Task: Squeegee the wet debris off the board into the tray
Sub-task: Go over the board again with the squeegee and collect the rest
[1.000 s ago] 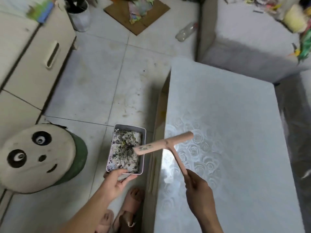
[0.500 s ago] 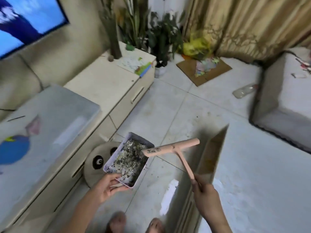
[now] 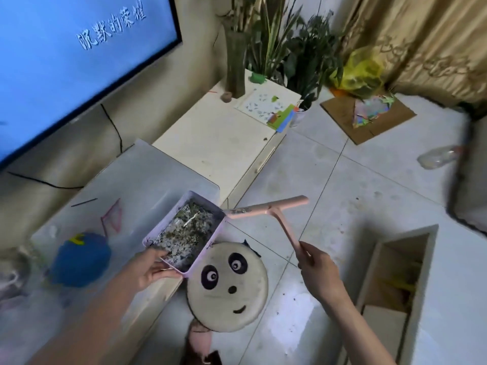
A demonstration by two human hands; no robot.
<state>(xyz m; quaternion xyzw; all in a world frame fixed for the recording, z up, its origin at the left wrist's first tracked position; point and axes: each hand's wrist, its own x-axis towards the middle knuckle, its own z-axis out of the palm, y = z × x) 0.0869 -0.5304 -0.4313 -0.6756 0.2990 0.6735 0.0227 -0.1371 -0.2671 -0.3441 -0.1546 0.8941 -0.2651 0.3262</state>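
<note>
Pale board (image 3: 459,285) half out of frame

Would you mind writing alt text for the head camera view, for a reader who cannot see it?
A person's left hand holds a lilac tray of wet debris while the right hand grips the handle of a pink squeegee, its blade end beside the tray's rim. Below them a panda-faced stool stands on the tiled floor.

Smooth pink plastic squeegee (image 3: 274,214), matt lilac tray (image 3: 204,255), glossy tile floor (image 3: 369,196), fuzzy panda stool (image 3: 229,293)
</note>
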